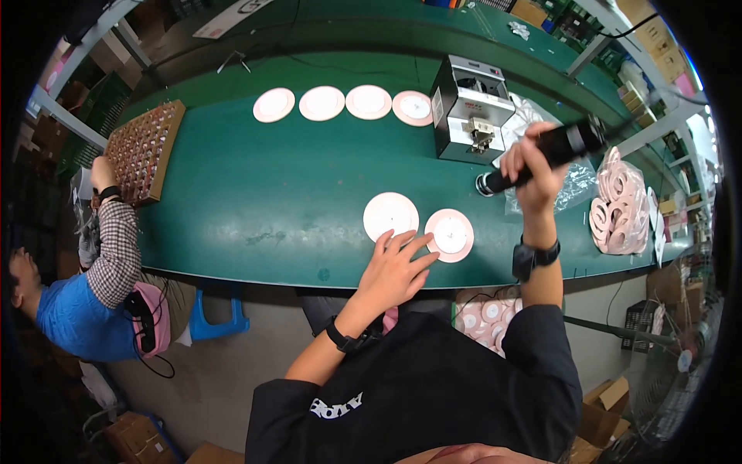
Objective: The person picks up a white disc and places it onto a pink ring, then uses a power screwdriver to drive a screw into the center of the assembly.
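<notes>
My right hand [537, 174] is closed round a black electric screwdriver [570, 145], raised above the right side of the green workbench [270, 185]. The tool lies tilted, its tip end pointing left and down, a cord leaving its upper end. My left hand [396, 271] rests at the bench's near edge with its fingers spread. Its fingertips touch the lower rim of a white disc with a pale pink edge [390, 215] and reach the left edge of a pink-rimmed disc [450, 233] beside it. Both discs lie flat, with small dark marks near their middles.
Several similar discs [322, 103] lie in a row behind. A black-and-white screw feeder [471, 108] stands right of them. A bag of pink rings [618, 205] lies far right. More discs fill a container [488, 317] below the edge. Another person [85, 317] works leftward at a compartmented tray [145, 151].
</notes>
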Tool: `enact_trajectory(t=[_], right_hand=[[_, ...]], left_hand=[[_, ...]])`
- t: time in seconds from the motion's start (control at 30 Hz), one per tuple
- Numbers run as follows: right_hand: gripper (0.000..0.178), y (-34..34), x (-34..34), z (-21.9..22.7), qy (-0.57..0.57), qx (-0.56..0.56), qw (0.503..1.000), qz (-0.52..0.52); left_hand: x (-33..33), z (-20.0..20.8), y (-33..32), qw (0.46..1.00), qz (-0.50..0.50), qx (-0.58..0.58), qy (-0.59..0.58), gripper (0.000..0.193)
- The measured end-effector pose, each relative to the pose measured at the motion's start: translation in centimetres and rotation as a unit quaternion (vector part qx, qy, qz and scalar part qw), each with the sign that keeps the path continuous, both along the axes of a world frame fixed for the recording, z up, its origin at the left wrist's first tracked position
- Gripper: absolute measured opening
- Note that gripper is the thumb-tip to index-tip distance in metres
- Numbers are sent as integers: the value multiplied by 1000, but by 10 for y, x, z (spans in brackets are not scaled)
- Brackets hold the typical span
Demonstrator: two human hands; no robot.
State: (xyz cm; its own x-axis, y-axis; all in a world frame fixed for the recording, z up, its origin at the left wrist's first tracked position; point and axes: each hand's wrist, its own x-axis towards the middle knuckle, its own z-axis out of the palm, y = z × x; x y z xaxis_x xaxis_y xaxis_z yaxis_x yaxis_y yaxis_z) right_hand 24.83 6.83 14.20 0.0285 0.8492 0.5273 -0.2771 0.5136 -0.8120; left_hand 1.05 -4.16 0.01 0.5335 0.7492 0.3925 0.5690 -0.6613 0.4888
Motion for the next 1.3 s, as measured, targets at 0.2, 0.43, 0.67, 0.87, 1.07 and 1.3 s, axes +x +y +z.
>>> enact_trajectory(t=[0.2,0.43,0.67,0.87,1.07,1.3], right_hand=[[27,-62,-27,-38,-42,10,998,53],[27,-58,-39,-57,-67,9,996,50],[25,-54,-45,-60,-86,-17,995,49],[26,-54,-45,-58,-62,-20,997,45],[26,-56,-45,-54,-75,-18,996,42],[21,-52,-49,-61,-70,-34,995,54]], left_hand=[[2,6,3,999,-8,-33,-8,39],[3,5,3,999,2,-37,-21,38],[0,7,3,999,0,-36,-23,38],[0,4,5,999,6,-33,-27,38],[1,3,5,999,4,-32,-32,38],[1,1,5,999,4,-33,-32,38]])
